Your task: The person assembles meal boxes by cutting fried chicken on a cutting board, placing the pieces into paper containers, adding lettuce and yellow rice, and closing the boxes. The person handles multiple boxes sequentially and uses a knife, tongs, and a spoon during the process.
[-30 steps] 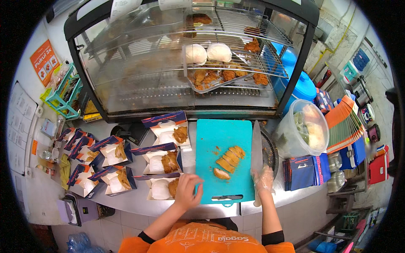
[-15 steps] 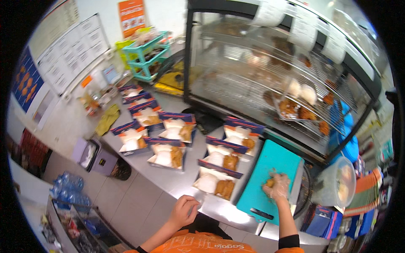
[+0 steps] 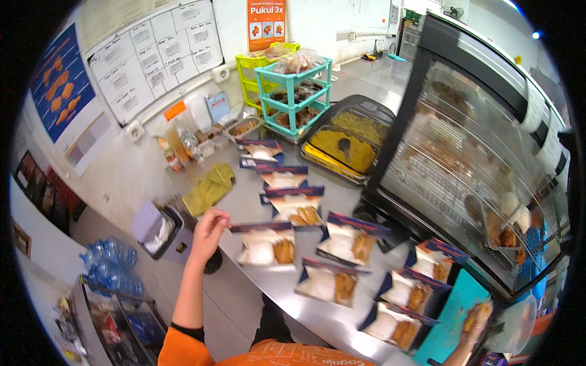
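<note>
On the steel counter stand several open paper lunch boxes with dark blue lids, most showing white rice and browned fried chicken. My left hand [image 3: 211, 233] is raised at the counter's left edge, its fingers curled together with nothing visible in them. It is right beside the lid of the leftmost front box [image 3: 261, 247]. At the lower right my right hand [image 3: 469, 340], in a clear glove and blurred, grips a piece of fried chicken [image 3: 476, 318] over the teal cutting board [image 3: 444, 323]. Three boxes, among them the nearest box [image 3: 392, 326], stand just left of the board.
A glass heated display case [image 3: 452, 165] fills the right side. Behind the boxes are a black tray of yellow crumbs [image 3: 343, 146] and a teal tiered rack [image 3: 293, 94]. A yellow-green cloth [image 3: 209, 189] lies at the left; a clear plastic tub [image 3: 516, 326] stands beyond the board.
The view has swung left, bringing the rack and crumb tray nearer the middle. My left hand has risen to the leftmost front box. My right hand still has chicken over the board.
</note>
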Motion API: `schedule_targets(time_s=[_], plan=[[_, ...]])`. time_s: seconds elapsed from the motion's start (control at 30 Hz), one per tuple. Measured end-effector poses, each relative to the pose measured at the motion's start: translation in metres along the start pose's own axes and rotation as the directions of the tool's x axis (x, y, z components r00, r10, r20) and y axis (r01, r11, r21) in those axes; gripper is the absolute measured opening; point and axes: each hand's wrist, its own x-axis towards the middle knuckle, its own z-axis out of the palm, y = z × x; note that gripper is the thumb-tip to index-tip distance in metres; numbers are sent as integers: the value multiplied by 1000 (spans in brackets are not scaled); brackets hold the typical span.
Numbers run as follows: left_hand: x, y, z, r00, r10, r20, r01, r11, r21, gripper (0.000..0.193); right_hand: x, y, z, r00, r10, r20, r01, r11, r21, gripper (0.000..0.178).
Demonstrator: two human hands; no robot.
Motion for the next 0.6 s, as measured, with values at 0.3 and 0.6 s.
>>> schedule_targets(time_s=[0.3,0.6], plan=[[229,-161,74,594,95,798,-338,931,140,26,49,-52,438,534,239,811,-328,943,-62,51],[259,-234,134,565,37,824,-437,861,260,86,76,128,679,-437,462,772,-431,645,-631,49]])
